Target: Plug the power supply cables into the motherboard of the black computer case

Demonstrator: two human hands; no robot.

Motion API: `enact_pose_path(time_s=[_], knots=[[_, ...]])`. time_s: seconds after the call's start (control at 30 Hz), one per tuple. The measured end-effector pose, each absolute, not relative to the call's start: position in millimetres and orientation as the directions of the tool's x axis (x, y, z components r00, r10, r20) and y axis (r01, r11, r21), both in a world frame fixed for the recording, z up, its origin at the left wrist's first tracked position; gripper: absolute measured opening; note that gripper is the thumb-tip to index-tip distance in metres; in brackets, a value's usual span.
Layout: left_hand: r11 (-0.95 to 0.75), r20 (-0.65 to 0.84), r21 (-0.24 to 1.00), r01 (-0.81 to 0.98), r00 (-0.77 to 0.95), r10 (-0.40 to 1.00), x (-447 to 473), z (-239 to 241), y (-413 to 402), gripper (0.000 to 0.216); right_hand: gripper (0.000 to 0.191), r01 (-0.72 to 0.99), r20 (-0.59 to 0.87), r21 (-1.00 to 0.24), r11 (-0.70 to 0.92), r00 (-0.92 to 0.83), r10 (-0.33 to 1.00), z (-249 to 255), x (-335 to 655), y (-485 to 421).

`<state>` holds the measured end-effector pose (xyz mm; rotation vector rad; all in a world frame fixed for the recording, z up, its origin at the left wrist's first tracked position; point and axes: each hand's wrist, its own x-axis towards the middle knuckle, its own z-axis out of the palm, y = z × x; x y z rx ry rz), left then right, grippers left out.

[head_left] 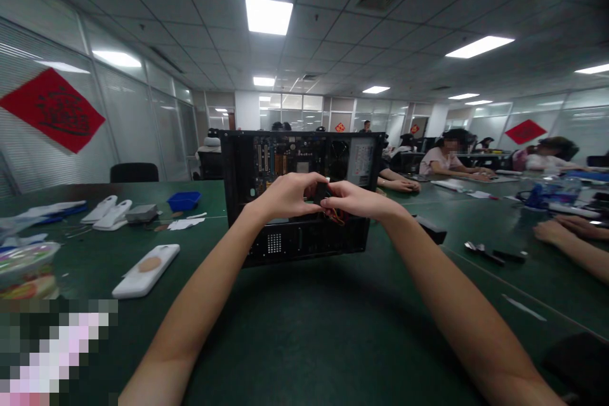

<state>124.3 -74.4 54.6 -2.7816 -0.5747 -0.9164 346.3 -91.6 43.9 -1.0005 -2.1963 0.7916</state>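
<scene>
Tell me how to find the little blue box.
On the green table, find the open black computer case. Just left of it sits a small blue tray, beside a flat grey box and white paper scraps. Its neighbours are white or grey; it alone is bright blue.

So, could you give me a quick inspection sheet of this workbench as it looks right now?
Surface: green table, shared with other people.
Job's things: open computer case standing upright, circuit board showing; small dark part held before it.
Clutter: white handsets, blue tray, papers, dark tools.
Hands: left hand and right hand both pinch the small dark part.
Cables: red and yellow wires under the right hand.
Surroundings: another person's hand at right; glass-walled office, red wall signs.
</scene>
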Motion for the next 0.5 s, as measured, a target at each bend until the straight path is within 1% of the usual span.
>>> enact_pose_path(time_s=[0.13, 0.2, 0.33, 0.4, 0.5], knots=[[-0.887, 0.603, -0.053, 0.459, 0.723, 0.338, 126.1, 44.6, -62.5, 0.051, 0.017, 0.437, 0.24, -0.766, 0.472, -0.487, 0.84, 37.6, 338.5, -84.9], [-0.87, 0.612, -0.067, 0.488, 0.709, 0.351, 126.4, 37.8, -53.8, 0.049, 0.013, 0.414, 0.244, -0.803, 0.429, -0.428, 0.87, 30.9, 332.7, -77.8], [-0.84, 0.642, -0.102, 0.533, 0.68, 0.353, 127.7, 24.4, -38.0, 0.051, 0.013, 0.27, 0.258, -0.901, 0.34, -0.297, 0.919, 13.4, 319.5, -58.6], [-0.83, 0.661, -0.107, 0.548, 0.663, 0.352, 129.2, 19.2, -32.3, 0.052, 0.014, 0.214, 0.286, -0.915, 0.341, -0.252, 0.925, 5.8, 314.4, -50.1], [-0.825, 0.663, -0.077, 0.561, 0.647, 0.378, 131.6, 14.5, -27.0, 0.049, 0.018, 0.232, 0.332, -0.894, 0.384, -0.233, 0.914, -1.6, 310.0, -42.1]])
